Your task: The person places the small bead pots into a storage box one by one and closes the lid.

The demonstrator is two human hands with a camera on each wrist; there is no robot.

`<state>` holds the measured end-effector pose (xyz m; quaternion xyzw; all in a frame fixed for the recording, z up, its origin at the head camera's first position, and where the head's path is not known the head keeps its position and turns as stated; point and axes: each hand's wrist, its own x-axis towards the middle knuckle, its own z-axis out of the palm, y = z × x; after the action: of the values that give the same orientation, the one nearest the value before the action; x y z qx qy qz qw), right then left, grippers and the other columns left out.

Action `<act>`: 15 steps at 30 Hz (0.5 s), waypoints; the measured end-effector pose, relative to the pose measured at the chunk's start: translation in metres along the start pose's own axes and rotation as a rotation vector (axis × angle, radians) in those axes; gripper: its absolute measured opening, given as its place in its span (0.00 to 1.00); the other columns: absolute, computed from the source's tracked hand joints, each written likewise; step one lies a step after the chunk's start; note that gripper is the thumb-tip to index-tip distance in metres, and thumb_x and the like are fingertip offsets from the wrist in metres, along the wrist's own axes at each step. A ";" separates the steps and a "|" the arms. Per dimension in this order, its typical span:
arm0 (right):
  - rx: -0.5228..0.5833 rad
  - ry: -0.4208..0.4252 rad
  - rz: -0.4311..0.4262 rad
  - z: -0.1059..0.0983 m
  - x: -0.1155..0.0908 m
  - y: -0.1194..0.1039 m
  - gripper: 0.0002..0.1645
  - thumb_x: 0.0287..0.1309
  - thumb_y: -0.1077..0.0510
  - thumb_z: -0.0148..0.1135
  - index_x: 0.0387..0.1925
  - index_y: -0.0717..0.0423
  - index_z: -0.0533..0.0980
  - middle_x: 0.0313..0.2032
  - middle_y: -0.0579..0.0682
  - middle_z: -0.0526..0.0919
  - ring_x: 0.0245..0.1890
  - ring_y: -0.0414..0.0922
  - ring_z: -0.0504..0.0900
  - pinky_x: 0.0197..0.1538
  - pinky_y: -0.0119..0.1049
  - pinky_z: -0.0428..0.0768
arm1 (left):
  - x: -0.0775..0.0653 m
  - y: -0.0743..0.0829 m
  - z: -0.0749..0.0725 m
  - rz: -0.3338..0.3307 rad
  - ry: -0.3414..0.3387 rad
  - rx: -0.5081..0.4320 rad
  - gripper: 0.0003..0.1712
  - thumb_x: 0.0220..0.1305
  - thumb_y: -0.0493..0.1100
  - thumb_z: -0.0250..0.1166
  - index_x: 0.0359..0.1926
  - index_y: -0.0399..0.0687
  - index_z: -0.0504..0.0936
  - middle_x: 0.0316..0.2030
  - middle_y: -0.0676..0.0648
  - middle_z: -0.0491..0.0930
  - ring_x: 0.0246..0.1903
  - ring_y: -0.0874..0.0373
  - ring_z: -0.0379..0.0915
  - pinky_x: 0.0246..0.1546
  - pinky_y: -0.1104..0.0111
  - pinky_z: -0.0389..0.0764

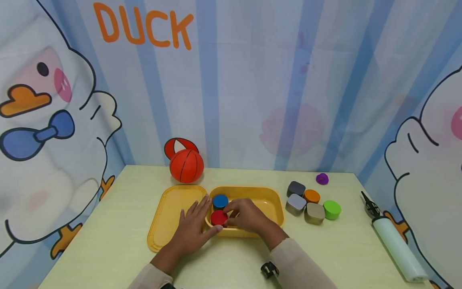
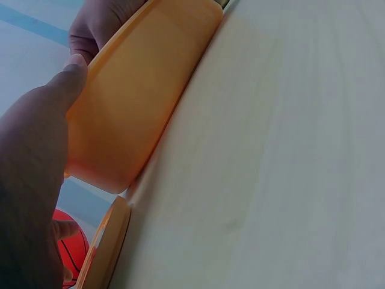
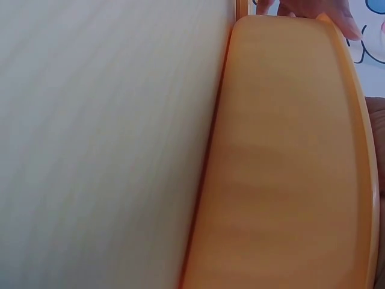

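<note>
A yellow box (image 1: pixel 268 204) lies on the table with a blue round block (image 1: pixel 220 200) and a red round block (image 1: pixel 218 218) at its left end. My right hand (image 1: pixel 247 214) reaches over the front wall into the box, thumb and forefinger pinching the red block's right edge. My left hand (image 1: pixel 193 226) spreads its fingers at the box's left end, overlapping the yellow lid (image 1: pixel 162 224). Its thumb (image 2: pixel 72 72) is right at the front rim in the left wrist view. The right wrist view shows mostly the box's outer wall (image 3: pixel 283 150).
Right of the box sit several blocks: dark grey (image 1: pixel 296 188), light grey (image 1: pixel 296 204), orange (image 1: pixel 311 196), tan (image 1: pixel 315 213) and green (image 1: pixel 332 209). Behind them is a small purple piece (image 1: pixel 322 179). A red ball (image 1: pixel 186 165) stands behind the lid; a pale green cylinder (image 1: pixel 398 249) lies far right.
</note>
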<state>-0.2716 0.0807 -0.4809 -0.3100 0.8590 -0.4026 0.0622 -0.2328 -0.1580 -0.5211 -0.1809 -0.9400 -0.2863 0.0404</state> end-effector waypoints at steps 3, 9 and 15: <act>-0.005 0.004 0.019 0.001 0.000 0.000 0.12 0.65 0.64 0.77 0.50 0.60 0.91 0.51 0.56 0.94 0.42 0.49 0.94 0.45 0.35 0.92 | 0.000 0.000 0.000 -0.006 -0.001 -0.002 0.54 0.74 0.75 0.60 0.89 0.56 0.55 0.89 0.53 0.49 0.87 0.33 0.48 0.76 0.16 0.42; -0.010 0.012 0.045 0.002 0.001 -0.001 0.14 0.65 0.65 0.77 0.51 0.62 0.91 0.51 0.57 0.93 0.43 0.51 0.95 0.47 0.43 0.93 | 0.000 0.001 0.000 -0.007 -0.007 -0.001 0.54 0.75 0.74 0.60 0.89 0.55 0.55 0.90 0.52 0.48 0.87 0.33 0.47 0.76 0.16 0.42; -0.006 0.011 0.068 0.002 0.000 -0.003 0.14 0.65 0.66 0.76 0.52 0.62 0.90 0.49 0.57 0.94 0.41 0.49 0.94 0.45 0.42 0.93 | 0.000 0.001 0.000 -0.010 -0.010 0.003 0.54 0.75 0.73 0.61 0.89 0.55 0.55 0.90 0.52 0.48 0.87 0.33 0.47 0.76 0.16 0.42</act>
<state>-0.2698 0.0782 -0.4802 -0.2784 0.8706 -0.3995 0.0705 -0.2322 -0.1571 -0.5201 -0.1778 -0.9414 -0.2844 0.0346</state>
